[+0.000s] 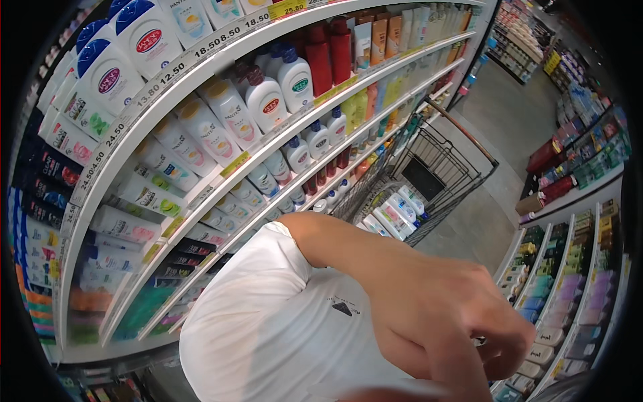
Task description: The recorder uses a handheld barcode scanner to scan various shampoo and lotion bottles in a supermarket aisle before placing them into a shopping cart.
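My left hand [447, 311] is close to the camera, with its arm bent across the front of my white T-shirt [281, 331]. Its fingers are curled, and a small shiny spot [479, 341] shows between them; whether they hold anything cannot be told. A blurred patch lies at the bottom edge, too unclear to name. My right hand is not in view. Beyond my arm stands a wire shopping cart [454, 173] with a brown handle [464, 130]. Several white bottles [397, 213] lie side by side in it.
A long white shelf unit [201, 70] curves along the left, stocked with Pantene bottles [213, 130], Clear bottles [155, 196] and red bottles [340, 50]. More shelves of bottles [547, 321] rise at the right. Grey floor [464, 231] runs between, past a goods display [577, 166].
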`<move>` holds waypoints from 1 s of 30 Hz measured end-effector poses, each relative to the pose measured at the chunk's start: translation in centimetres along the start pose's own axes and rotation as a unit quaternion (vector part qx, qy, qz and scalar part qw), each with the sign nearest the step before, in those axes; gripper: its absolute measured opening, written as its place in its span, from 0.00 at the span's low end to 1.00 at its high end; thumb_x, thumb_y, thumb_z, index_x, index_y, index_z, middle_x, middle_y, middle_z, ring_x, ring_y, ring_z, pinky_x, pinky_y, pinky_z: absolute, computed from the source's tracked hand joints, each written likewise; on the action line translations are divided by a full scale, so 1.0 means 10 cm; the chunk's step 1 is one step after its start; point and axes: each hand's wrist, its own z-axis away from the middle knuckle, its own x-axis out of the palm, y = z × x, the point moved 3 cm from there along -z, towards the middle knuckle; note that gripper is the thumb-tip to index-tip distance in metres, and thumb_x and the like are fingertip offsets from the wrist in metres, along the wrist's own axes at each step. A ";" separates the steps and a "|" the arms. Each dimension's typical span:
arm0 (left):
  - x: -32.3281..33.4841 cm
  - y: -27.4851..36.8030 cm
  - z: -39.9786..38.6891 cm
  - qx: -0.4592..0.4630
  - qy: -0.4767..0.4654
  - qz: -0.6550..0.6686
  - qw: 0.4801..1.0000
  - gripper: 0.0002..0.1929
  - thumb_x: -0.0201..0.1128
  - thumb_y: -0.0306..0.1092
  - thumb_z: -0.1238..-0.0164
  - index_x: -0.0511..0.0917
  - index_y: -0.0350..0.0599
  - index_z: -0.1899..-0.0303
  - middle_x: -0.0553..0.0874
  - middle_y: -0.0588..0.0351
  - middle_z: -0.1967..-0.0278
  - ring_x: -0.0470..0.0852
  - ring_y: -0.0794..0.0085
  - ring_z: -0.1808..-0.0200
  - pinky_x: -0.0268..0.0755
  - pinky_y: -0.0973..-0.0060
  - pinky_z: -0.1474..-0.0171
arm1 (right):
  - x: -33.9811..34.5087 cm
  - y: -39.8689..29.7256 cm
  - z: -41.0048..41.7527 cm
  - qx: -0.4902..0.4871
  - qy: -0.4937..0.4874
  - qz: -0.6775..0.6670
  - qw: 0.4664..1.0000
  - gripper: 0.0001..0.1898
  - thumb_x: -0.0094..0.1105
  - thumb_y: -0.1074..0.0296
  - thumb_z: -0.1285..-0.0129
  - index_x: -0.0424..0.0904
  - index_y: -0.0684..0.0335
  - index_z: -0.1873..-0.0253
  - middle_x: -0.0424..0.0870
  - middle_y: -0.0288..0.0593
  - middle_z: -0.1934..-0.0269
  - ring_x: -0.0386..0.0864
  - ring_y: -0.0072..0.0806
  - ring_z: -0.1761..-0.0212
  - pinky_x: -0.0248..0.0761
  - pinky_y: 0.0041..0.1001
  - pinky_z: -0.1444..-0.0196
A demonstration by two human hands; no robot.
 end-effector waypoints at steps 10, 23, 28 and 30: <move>0.35 0.35 0.12 0.191 0.102 0.096 0.972 0.06 0.58 0.36 0.31 0.80 0.48 0.61 0.80 0.57 0.64 0.82 0.66 0.70 0.73 0.72 0.73 | 0.20 -0.02 0.35 0.049 0.080 0.030 0.995 0.13 0.77 0.69 0.44 0.88 0.67 0.56 0.88 0.37 0.70 0.79 0.19 0.71 0.74 0.29 0.67; 0.03 1.54 0.62 0.193 0.121 0.191 0.955 0.04 0.61 0.34 0.38 0.81 0.50 0.64 0.78 0.54 0.67 0.79 0.68 0.72 0.72 0.73 0.75 | 1.47 -0.11 0.70 0.088 0.087 0.002 0.992 0.12 0.76 0.68 0.44 0.88 0.67 0.58 0.86 0.36 0.73 0.75 0.16 0.74 0.72 0.29 0.71; 0.11 1.71 1.03 0.045 0.128 0.252 0.958 0.22 0.74 0.42 0.39 0.86 0.53 0.43 0.84 0.55 0.65 0.84 0.69 0.67 0.78 0.75 0.67 | 1.84 -0.21 0.65 0.147 0.137 -0.027 0.979 0.16 0.75 0.65 0.42 0.87 0.66 0.52 0.88 0.41 0.68 0.82 0.26 0.69 0.77 0.34 0.65; -0.14 1.98 1.20 0.023 0.122 0.228 0.966 0.21 0.72 0.40 0.41 0.85 0.51 0.45 0.83 0.55 0.66 0.84 0.68 0.68 0.78 0.75 0.66 | 1.83 0.12 0.48 0.047 0.156 0.060 0.985 0.21 0.76 0.62 0.44 0.85 0.65 0.48 0.89 0.44 0.63 0.86 0.35 0.65 0.79 0.38 0.59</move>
